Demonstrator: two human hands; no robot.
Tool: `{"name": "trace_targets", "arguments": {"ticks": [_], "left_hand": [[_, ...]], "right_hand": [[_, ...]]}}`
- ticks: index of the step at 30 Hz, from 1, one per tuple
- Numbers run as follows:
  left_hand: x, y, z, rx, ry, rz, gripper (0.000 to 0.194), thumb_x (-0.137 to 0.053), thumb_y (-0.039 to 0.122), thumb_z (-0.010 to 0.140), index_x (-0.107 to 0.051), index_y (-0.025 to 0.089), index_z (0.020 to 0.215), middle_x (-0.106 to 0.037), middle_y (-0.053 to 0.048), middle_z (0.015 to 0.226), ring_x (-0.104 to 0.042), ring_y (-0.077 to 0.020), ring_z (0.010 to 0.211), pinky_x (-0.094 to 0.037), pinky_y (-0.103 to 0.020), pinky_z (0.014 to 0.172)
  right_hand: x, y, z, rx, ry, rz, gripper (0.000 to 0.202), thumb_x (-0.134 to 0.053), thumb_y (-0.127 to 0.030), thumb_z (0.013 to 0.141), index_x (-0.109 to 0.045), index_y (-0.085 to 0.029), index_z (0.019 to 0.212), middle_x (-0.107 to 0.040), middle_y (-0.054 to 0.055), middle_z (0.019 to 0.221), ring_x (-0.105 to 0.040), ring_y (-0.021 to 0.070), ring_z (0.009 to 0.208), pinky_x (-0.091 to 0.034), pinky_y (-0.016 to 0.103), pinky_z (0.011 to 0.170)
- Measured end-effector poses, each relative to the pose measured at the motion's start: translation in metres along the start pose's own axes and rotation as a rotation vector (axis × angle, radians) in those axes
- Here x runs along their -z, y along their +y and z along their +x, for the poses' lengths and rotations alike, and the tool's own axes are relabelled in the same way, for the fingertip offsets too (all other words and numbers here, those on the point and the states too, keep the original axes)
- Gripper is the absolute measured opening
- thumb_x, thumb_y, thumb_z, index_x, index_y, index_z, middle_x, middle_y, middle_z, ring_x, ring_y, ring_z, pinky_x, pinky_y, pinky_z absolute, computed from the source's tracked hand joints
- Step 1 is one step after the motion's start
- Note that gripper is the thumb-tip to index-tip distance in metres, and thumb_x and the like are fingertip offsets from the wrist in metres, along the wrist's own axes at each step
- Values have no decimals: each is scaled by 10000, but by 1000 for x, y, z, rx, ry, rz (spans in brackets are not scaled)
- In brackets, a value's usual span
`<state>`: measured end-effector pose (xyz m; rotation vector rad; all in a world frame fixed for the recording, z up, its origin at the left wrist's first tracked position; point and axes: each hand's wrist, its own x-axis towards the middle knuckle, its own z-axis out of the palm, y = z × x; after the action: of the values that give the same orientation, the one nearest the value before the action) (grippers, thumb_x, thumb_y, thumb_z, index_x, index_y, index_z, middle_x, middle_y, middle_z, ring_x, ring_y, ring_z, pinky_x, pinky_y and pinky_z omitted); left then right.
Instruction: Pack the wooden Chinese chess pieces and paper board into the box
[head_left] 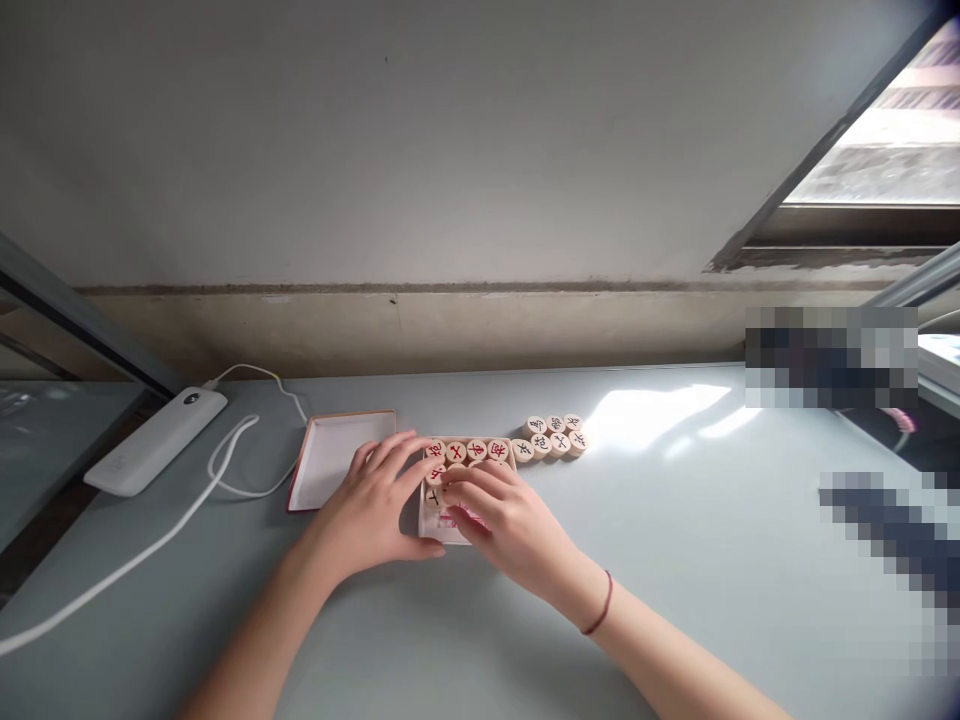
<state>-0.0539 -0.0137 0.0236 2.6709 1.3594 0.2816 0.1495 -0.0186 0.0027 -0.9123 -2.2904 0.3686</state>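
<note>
A shallow box (pixel 432 527) holds rows of round wooden pieces with red characters (pixel 477 450) and a black-marked piece (pixel 433 498) at its left side. My left hand (pixel 375 510) is at the box's left side, its fingers spread and its thumb by the front edge. My right hand (pixel 510 515) reaches over the box with bent fingers; its fingertips are by the black-marked piece, and whatever they grip is hidden. Several round pieces with black characters (pixel 559 443) stand in two rows on the table, just right of the box.
An open box lid (pixel 337 455) with a red and orange edge lies left of the box. A white power strip (pixel 156 440) and white cables (pixel 150 568) are at the far left. Behind the grey table (pixel 675 560) is a wall; blurred dark areas are at the right.
</note>
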Motion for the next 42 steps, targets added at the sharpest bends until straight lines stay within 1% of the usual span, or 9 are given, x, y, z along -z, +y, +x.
{"name": "trace_targets", "arguments": {"ticks": [3,7,17,25,29,33,35,37,42], "left_hand": [[-6,-2,3,-15,-26,25,893,-728,533,632,-362,225,1386,-372,-128,1454,-305,-349,1331,-248,-540,1062],[-13,-4,6,0,-44,27,963,-721,558,612,-310,239,1422,-335,-137,1478,-288,-366,1345,-214,-598,1065],[-21,-6,4,22,40,30,889,-711,499,633,-332,282,1407,-437,-140,1383,-408,-357,1261,-221,-611,1056],[-25,-8,1,51,40,41,852,-707,499,621,-366,288,1373,-451,-128,1356,-435,-356,1234,-233,-620,1045],[-26,-11,0,49,33,35,849,-693,556,630,-363,300,1369,-429,-124,1373,-412,-351,1250,-203,-603,1062],[-25,-11,-2,60,13,27,837,-660,594,646,-354,312,1373,-400,-111,1390,-377,-339,1280,-159,-598,1081],[-24,-10,-2,68,0,19,835,-657,592,646,-360,308,1373,-400,-112,1385,-374,-342,1282,-157,-609,1077],[-23,-9,-3,76,-7,10,843,-662,588,640,-362,308,1376,-408,-115,1374,-379,-346,1278,-161,-618,1071],[-23,-5,-2,87,1,7,865,-661,590,646,-336,305,1396,-415,-123,1374,-359,-350,1293,-167,-627,1065]], "right_hand": [[-6,1,2,80,-49,-118,169,-483,-104,883,-629,-190,880,-677,62,962,-547,183,863,-441,321,746],[-4,1,4,58,-79,-208,153,-527,-125,866,-657,-205,850,-635,53,878,-496,175,816,-397,310,729],[-7,6,8,61,-112,-281,147,-529,-146,874,-657,-218,875,-616,38,861,-463,165,815,-352,295,741],[5,5,7,61,-51,-165,158,-506,-230,891,-644,-191,826,-639,47,825,-486,162,772,-378,294,719],[28,24,7,-92,82,-117,168,-496,-237,896,-648,-189,843,-655,50,824,-536,164,779,-409,283,704],[66,58,6,-495,267,-163,177,-476,-221,871,-647,-188,901,-665,58,918,-569,136,670,-443,252,637],[80,71,7,-638,207,-230,203,-484,-260,859,-652,-199,955,-678,48,962,-579,131,632,-445,257,630],[87,77,10,-702,63,-260,238,-499,-318,850,-657,-210,992,-687,38,996,-608,147,674,-446,258,633],[76,75,29,-756,-281,-363,336,-520,-375,833,-646,-211,1098,-696,64,1001,-636,199,793,-424,253,584]]}}
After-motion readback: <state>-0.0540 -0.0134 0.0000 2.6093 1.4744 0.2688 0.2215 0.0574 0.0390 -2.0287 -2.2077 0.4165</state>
